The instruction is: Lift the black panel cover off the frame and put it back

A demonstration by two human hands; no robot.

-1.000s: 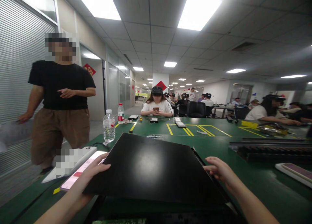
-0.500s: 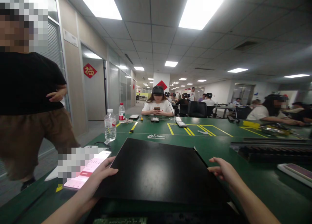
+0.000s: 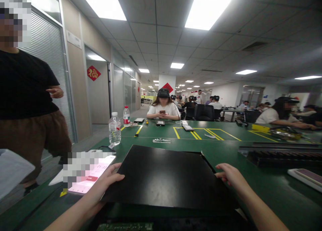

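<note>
A flat black panel [image 3: 163,177] lies tilted in front of me over the green table [image 3: 271,177]. My left hand [image 3: 112,179] grips its left edge, with the thumb on top and the other fingers partly hidden behind the edge. At the right edge, my right hand [image 3: 230,177] has its fingertips against the panel, its fingers bent. Below the panel, at the bottom of the view, part of a green circuit board [image 3: 125,226] shows inside a dark frame. A lit phone [image 3: 93,177] lies just left of my left hand.
Water bottles [image 3: 115,128] stand at the back left. Dark slotted racks [image 3: 279,154] and a white-edged device [image 3: 305,180] lie on the right. Across the table sits a person [image 3: 163,108] holding a phone. Another person [image 3: 25,90] is on foot at the left.
The person at the left has shifted leftward, and a pale sheet has come into view there. The panel and both my hands are almost unchanged, a touch further right in view.
</note>
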